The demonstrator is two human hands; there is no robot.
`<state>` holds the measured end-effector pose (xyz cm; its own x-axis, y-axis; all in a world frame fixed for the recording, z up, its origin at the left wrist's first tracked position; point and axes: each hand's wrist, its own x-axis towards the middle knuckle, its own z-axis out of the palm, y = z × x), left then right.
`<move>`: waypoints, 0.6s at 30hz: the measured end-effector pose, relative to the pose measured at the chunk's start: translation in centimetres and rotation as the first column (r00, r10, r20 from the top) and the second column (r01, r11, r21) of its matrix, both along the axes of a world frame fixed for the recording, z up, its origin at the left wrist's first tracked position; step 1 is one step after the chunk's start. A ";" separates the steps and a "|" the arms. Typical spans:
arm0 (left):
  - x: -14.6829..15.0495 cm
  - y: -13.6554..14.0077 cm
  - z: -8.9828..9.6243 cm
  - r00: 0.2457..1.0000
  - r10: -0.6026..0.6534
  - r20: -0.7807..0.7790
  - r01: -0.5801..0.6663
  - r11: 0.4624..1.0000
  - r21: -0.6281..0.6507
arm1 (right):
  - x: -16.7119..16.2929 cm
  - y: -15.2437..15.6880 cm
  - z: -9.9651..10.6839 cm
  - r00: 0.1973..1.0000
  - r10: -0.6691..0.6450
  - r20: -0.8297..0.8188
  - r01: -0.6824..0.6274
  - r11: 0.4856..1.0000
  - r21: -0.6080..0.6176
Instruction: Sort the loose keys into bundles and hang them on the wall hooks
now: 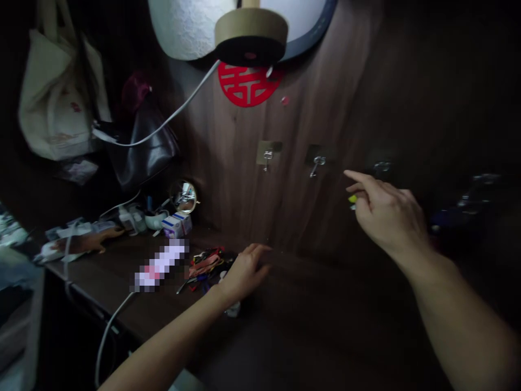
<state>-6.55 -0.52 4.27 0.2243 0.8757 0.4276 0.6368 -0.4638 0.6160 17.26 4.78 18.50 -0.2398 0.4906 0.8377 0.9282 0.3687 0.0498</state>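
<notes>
R hand (388, 214) at 3 o'c, up by dk wood panel (228, 163), index finger extended; sm. yellow item (352, 199) at its fingertips, grip unclear. L hand (247, 270) near 6 o'c, fingers loosely spread, just beside pile of hair ties & clips (205, 265) at 7 o'c. Pixelated item (160, 266) w/ white cable (106, 328) at 8 o'c. Rd. mirror (186, 198) at 9 o'c. Canvas tote (57, 103) & blk leather bag (146, 144) hang approx. 10 o'c. Red dbl-happiness cutout (248, 93) at 12 o'c. 2 metal hooks (267, 156) btwn 12 & 2 o'c.
</notes>
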 end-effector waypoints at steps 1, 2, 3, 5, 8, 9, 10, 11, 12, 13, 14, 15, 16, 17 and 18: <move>0.9 0.5 0.5 0.998 -0.046 0.043 0.045 0.999 0.018 | 0.9 -0.3 -0.1 1.000 -0.009 -0.029 0.010 1.000 0.024; 1.9 1.1 1.1 0.993 -0.087 0.084 0.084 0.996 0.039 | 1.8 -0.6 -0.1 0.998 -0.021 -0.062 0.023 0.999 0.042; 3.0 1.8 1.8 0.985 -0.123 0.122 0.117 0.991 0.057 | 2.8 -0.9 -0.1 0.995 -0.032 -0.097 0.038 0.998 0.054; 5.4 3.3 3.5 0.964 -0.188 0.190 0.175 0.981 0.081 | 4.8 -1.4 0.0 0.986 -0.057 -0.160 0.067 0.996 0.058; 9.6 5.7 6.3 0.921 -0.265 0.287 0.253 0.964 0.079 | 7.1 -1.8 0.2 0.972 -0.099 -0.211 0.099 0.995 -0.009; 11.1 6.5 7.2 0.908 -0.268 0.323 0.255 0.963 0.083 | 7.6 -1.8 0.3 0.970 -0.111 -0.215 0.103 0.993 -0.048; 12.6 7.2 8.0 0.893 -0.269 0.361 0.251 0.963 0.099 | 7.9 -1.7 0.4 0.970 -0.119 -0.213 0.102 0.991 -0.089; 14.0 7.8 8.7 0.876 -0.260 0.407 0.231 0.965 0.121 | 8.2 -1.5 0.5 0.971 -0.122 -0.204 0.098 0.987 -0.126; 15.4 8.4 9.3 0.864 -0.249 0.438 0.209 0.968 0.137 | 8.3 -1.2 0.7 0.974 -0.122 -0.190 0.093 0.984 -0.155; 16.7 8.7 9.9 0.856 -0.217 0.469 0.167 0.975 0.147 | 8.4 -0.9 0.8 0.978 -0.118 -0.172 0.088 0.981 -0.176; 17.9 9.0 10.4 0.851 -0.169 0.498 0.115 0.984 0.137 | 8.5 -0.4 1.0 0.982 -0.115 -0.152 0.084 0.978 -0.192; 18.9 9.1 10.9 0.845 -0.107 0.524 0.059 0.993 0.106 | 8.5 0.0 1.2 0.985 -0.112 -0.132 0.083 0.975 -0.207; 19.8 9.0 11.2 0.839 -0.041 0.543 0.006 0.998 0.066 | 8.4 0.5 1.5 0.987 -0.111 -0.113 0.084 0.972 -0.221; 20.6 8.9 11.6 0.830 0.022 0.558 -0.046 0.999 0.029 | 8.4 0.9 1.7 0.989 -0.112 -0.097 0.086 0.968 -0.234; 21.3 8.7 11.8 0.821 0.070 0.567 -0.085 0.996 0.000 | 8.3 1.3 1.9 0.990 -0.111 -0.083 0.088 0.966 -0.244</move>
